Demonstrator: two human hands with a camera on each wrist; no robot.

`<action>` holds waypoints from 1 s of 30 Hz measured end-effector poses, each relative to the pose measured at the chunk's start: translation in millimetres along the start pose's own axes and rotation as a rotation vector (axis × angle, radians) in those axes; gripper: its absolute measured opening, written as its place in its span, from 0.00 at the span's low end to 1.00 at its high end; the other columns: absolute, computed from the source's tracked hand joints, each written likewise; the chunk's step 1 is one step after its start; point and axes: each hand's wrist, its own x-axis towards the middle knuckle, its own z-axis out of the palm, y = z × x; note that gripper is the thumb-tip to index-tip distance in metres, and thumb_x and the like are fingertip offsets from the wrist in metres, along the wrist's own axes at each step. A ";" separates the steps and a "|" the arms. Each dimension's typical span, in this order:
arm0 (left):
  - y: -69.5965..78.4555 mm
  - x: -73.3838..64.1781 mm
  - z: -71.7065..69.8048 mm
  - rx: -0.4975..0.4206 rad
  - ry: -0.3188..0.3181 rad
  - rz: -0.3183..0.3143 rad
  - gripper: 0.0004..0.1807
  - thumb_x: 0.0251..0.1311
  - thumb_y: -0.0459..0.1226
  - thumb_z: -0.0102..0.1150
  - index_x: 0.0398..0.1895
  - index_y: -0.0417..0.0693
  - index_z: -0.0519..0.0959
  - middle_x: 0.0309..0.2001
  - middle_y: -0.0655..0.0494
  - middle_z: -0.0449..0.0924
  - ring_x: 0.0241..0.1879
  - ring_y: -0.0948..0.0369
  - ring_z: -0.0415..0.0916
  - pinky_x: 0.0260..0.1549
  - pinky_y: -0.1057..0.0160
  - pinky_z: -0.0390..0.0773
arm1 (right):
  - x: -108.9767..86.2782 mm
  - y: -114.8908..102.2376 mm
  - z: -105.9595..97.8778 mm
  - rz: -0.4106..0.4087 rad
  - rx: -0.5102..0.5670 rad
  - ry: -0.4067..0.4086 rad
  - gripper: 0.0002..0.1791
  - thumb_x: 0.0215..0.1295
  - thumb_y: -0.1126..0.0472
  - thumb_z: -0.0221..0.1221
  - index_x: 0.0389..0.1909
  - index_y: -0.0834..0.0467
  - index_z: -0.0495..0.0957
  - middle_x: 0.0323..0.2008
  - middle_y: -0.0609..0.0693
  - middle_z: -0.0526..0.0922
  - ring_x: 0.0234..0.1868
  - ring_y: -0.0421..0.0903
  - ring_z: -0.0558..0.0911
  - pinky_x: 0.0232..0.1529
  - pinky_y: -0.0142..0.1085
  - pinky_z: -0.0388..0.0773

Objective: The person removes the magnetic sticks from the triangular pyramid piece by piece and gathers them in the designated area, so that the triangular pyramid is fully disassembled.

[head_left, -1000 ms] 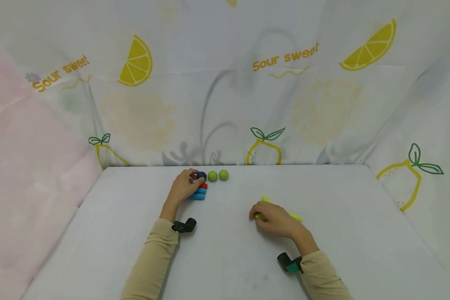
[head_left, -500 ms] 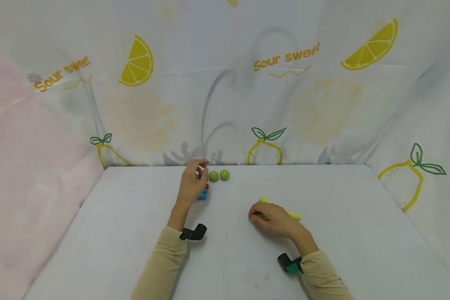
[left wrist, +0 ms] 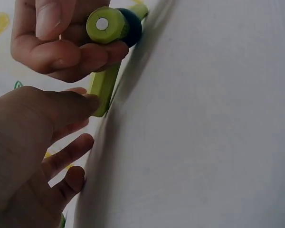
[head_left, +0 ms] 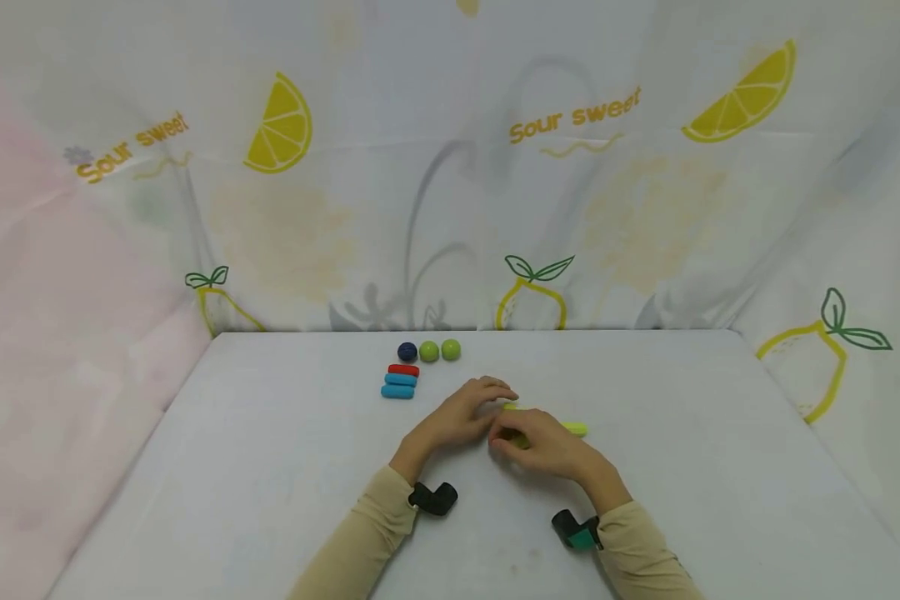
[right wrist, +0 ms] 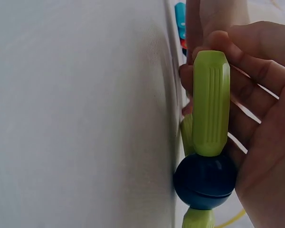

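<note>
My right hand [head_left: 551, 446] grips a light green plastic rod [right wrist: 211, 102] joined to a dark blue ball [right wrist: 206, 180]. Below that ball, in the right wrist view, another green rod [right wrist: 198, 218] sticks out. Beside it is my left hand [head_left: 457, 417], its thumb and fingertips at the end of a further green rod [left wrist: 102, 97], which they pinch. From above, my right hand covers the ball and most of the joined rods; one rod [head_left: 576, 429] shows at its right.
At the table's back stand a dark blue ball [head_left: 407, 352] and two green balls [head_left: 429, 351] in a row. In front lie a red rod [head_left: 403, 369] and two blue rods [head_left: 398, 392]. A printed cloth [head_left: 420, 208] hangs behind the white table [head_left: 270, 467].
My left hand has left the blue ball at the back and come right and nearer, to the green rods. The ball stays in the row. My right hand has barely moved.
</note>
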 end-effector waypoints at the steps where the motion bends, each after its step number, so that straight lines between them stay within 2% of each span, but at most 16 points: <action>1: 1.1 0.7 1.1 -0.001 -0.008 0.002 0.19 0.64 0.34 0.54 0.58 0.50 0.74 0.59 0.55 0.74 0.58 0.58 0.69 0.60 0.58 0.66 | -0.5 0.0 0.5 -0.001 -0.002 0.004 0.02 0.66 0.59 0.57 0.36 0.51 0.77 0.35 0.38 0.80 0.39 0.32 0.77 0.45 0.32 0.75; 4: 2.5 2.4 4.1 -0.012 -0.034 0.007 0.19 0.65 0.36 0.54 0.59 0.52 0.74 0.60 0.58 0.74 0.60 0.59 0.68 0.61 0.58 0.65 | -1.8 0.2 2.1 -0.005 -0.001 0.014 0.02 0.66 0.59 0.57 0.37 0.51 0.78 0.35 0.38 0.80 0.39 0.32 0.77 0.45 0.32 0.75; 8: 2.7 2.4 5.6 -0.031 -0.033 -0.011 0.15 0.63 0.35 0.56 0.52 0.52 0.77 0.53 0.60 0.78 0.54 0.62 0.70 0.56 0.63 0.67 | -4.1 -2.2 1.6 0.002 0.016 0.063 0.03 0.65 0.61 0.57 0.38 0.53 0.78 0.36 0.41 0.82 0.40 0.33 0.79 0.45 0.32 0.76; 12: 2.2 1.3 6.2 -0.017 -0.022 -0.008 0.12 0.62 0.37 0.58 0.48 0.52 0.79 0.48 0.60 0.78 0.48 0.63 0.70 0.51 0.65 0.69 | -8.4 -8.4 -4.9 0.052 0.000 0.123 0.03 0.64 0.63 0.58 0.37 0.55 0.78 0.33 0.42 0.81 0.34 0.32 0.77 0.37 0.30 0.76; 15: 0.8 0.1 6.2 -0.011 -0.012 -0.001 0.11 0.63 0.38 0.58 0.48 0.52 0.79 0.46 0.61 0.79 0.46 0.64 0.70 0.48 0.67 0.69 | -12.9 -11.5 -11.1 0.128 -0.038 0.158 0.02 0.65 0.62 0.57 0.35 0.55 0.78 0.26 0.40 0.77 0.26 0.31 0.71 0.28 0.27 0.71; 18: -0.3 -1.1 4.8 -0.016 -0.011 -0.012 0.11 0.62 0.38 0.58 0.48 0.53 0.79 0.45 0.62 0.79 0.45 0.65 0.69 0.47 0.68 0.69 | -18.3 -13.2 -17.1 0.235 -0.051 0.162 0.02 0.65 0.62 0.57 0.33 0.54 0.77 0.22 0.39 0.72 0.22 0.32 0.67 0.24 0.27 0.67; 21: -0.2 -2.6 2.0 -0.031 -0.017 -0.043 0.10 0.61 0.38 0.59 0.47 0.54 0.79 0.44 0.63 0.78 0.45 0.66 0.69 0.47 0.68 0.69 | -23.8 -14.5 -22.0 0.351 -0.074 0.106 0.08 0.66 0.58 0.56 0.26 0.53 0.76 0.18 0.39 0.69 0.20 0.34 0.66 0.21 0.27 0.64; 25: -1.5 -6.5 -2.7 -0.051 -0.007 -0.089 0.11 0.61 0.37 0.59 0.46 0.54 0.78 0.43 0.62 0.76 0.45 0.66 0.71 0.49 0.67 0.71 | -28.1 -16.5 -22.3 0.500 -0.081 -0.020 0.23 0.66 0.46 0.54 0.12 0.52 0.71 0.11 0.39 0.65 0.15 0.36 0.62 0.16 0.28 0.56; 27: -2.1 -8.0 -4.1 -0.064 0.006 -0.106 0.11 0.60 0.36 0.59 0.46 0.53 0.78 0.43 0.61 0.76 0.45 0.66 0.72 0.50 0.67 0.72 | -27.7 -16.2 -17.8 0.567 -0.079 -0.047 0.28 0.64 0.40 0.53 0.08 0.50 0.67 0.09 0.38 0.62 0.13 0.36 0.60 0.16 0.28 0.52; 30: -3.0 -7.3 -3.1 -0.054 0.013 -0.092 0.12 0.59 0.37 0.61 0.47 0.53 0.78 0.42 0.61 0.76 0.44 0.65 0.72 0.48 0.67 0.72 | -24.8 -14.5 -8.8 0.626 -0.110 -0.031 0.31 0.61 0.34 0.53 0.06 0.48 0.63 0.08 0.38 0.59 0.13 0.36 0.58 0.16 0.29 0.50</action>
